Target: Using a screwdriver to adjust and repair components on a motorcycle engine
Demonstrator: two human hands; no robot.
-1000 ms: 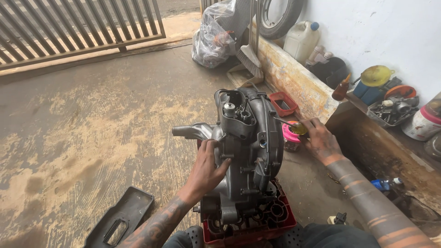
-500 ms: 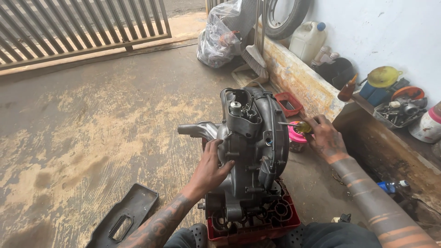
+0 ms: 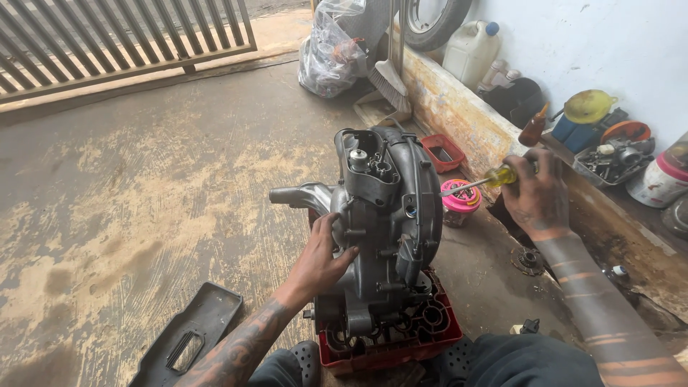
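Note:
A grey engine block (image 3: pixel 383 222) stands upright in a red plastic crate (image 3: pixel 401 337) on the concrete floor in front of me. My left hand (image 3: pixel 320 259) is pressed flat against the engine's left side, fingers spread. My right hand (image 3: pixel 534 193) is raised to the right of the engine and grips a screwdriver (image 3: pixel 481 181) with a yellow handle; its metal shaft points left toward the engine's upper edge without touching it.
A pink lidded tub (image 3: pixel 459 201) and a small red tray (image 3: pixel 442 152) sit right of the engine. A black plastic cover (image 3: pixel 190 337) lies at lower left. A raised ledge (image 3: pixel 459 107) along the wall holds jugs, bottles and parts. A metal gate (image 3: pixel 122 39) stands beyond.
My right hand has lifted from the floor by the pink tub with the screwdriver in it. The view has shifted slightly. My left hand stays on the engine.

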